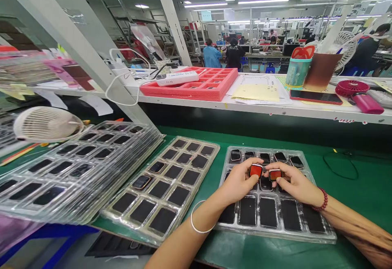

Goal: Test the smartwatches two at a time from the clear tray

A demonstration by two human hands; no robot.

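Where left hand (pixel 240 183) pinches: red-faced watch (pixel 255 171) between fingers, closed on its edges;
right hand (pixel 295 182): second watch (pixel 275 174), likewise — a knock could scratch both;
tray (pixel 275 232) beneath fingers: loose pinch, I'd fear — a drop.

The hands (pixel 240 180) partly hide the tray (pixel 275 232) beneath.

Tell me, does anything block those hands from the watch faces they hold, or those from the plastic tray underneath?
Nothing visible does. The left hand grips one watch face, the right hand another watch face, both over the plastic tray, with no other object seen in between.
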